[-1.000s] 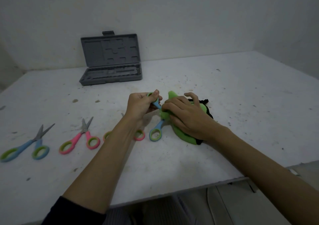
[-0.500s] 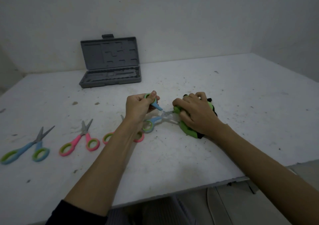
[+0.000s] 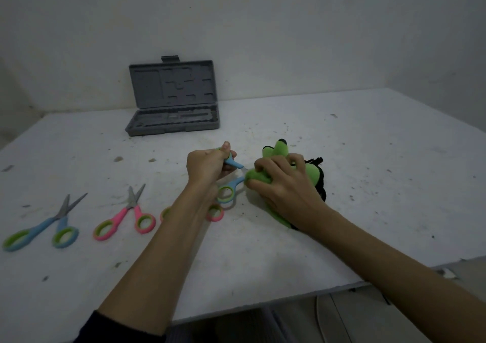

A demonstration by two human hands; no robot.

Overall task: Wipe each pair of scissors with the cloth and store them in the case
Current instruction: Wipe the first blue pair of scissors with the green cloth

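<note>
My left hand [image 3: 207, 165] grips the upper handle of a blue-and-green pair of scissors [image 3: 228, 188] held open above the table. My right hand [image 3: 282, 185] squeezes a green-and-black cloth [image 3: 281, 152] around the blades, which are hidden inside it. A pink-and-green pair [image 3: 215, 213] lies under my left forearm, mostly covered. Another pink pair [image 3: 126, 217] and a blue pair [image 3: 42, 231] lie at the left. The grey case [image 3: 173, 100] stands open at the back.
The white table [image 3: 368, 171] is stained and speckled; its front edge runs just below my forearms. A wall rises right behind the case. A dark sleeve shows at my left elbow.
The cloth in my right hand slid back left along the blades toward the handles, covering them again. The camera view shifted slightly.
</note>
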